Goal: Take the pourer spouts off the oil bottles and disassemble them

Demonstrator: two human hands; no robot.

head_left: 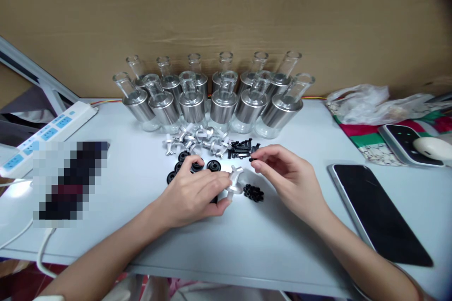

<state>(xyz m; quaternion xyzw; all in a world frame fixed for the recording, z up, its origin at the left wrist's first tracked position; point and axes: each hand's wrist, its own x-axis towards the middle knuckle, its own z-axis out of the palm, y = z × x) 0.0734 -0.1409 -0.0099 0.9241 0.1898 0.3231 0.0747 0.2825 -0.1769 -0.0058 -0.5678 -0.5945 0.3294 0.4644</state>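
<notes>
My left hand (pixel 197 188) holds a silver pourer-shaped piece (pixel 234 183) between thumb and fingers. My right hand (pixel 287 176) pinches a small black part (pixel 252 159) at its fingertips, beside a pile of slim black pieces (pixel 242 148). Black round caps (pixel 213 166) lie around and partly behind my left hand. More silver pieces (pixel 190 140) are heaped beyond it. A cluster of small black rings (pixel 253 193) rests on the table between my hands, just right of the held silver piece.
Two rows of glass bottles with metal sleeves (pixel 192 106) stand at the back of the table (pixel 226 254). A power strip (pixel 45 136) is at left, near a blurred-out device. At right lie a phone (pixel 379 211), a plastic bag (pixel 370 103) and a black-and-white device (pixel 406 143).
</notes>
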